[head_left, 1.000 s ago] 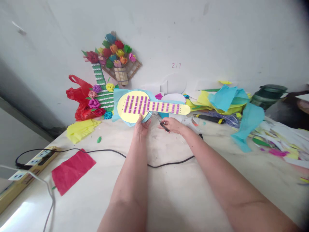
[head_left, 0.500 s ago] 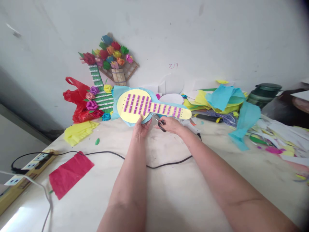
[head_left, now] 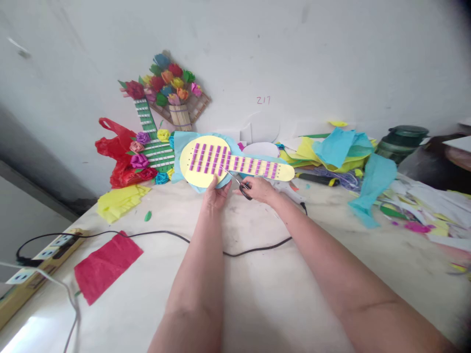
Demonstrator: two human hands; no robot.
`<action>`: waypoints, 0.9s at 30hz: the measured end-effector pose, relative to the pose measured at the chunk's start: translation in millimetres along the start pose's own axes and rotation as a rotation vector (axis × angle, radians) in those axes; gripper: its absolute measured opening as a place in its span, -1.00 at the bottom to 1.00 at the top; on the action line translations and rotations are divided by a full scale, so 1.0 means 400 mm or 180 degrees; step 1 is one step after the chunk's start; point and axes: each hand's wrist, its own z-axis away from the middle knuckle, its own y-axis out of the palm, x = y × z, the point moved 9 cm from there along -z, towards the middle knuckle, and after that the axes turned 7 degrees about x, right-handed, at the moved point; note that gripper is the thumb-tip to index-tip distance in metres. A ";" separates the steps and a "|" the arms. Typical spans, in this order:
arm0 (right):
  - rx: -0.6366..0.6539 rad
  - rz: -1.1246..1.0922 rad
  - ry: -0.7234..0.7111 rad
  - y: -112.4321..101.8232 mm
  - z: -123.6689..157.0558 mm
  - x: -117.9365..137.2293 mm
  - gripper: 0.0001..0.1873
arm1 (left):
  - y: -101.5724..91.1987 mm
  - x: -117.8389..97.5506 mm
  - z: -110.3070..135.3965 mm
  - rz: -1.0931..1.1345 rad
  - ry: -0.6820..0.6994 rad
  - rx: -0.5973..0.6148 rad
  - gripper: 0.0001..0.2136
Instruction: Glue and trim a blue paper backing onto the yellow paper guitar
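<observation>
Pale tabletop (head_left: 268,294), left fingers (head_left: 223,191) partly behind yellow guitar (head_left: 239,165)

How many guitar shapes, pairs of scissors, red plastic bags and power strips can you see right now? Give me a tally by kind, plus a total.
Guitar shapes: 2 (yellow guitar in the left hand, green guitar with paper flowers)
Scissors: 1 (in the right hand) 
Red plastic bag: 1
Power strip: 1
Total: 5
</observation>
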 end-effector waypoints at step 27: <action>-0.0288 0.0051 -0.0136 -0.018 -0.001 -0.008 -0.75 | -0.012 -0.004 -0.001 -0.0095 -0.0037 -0.0033 -0.76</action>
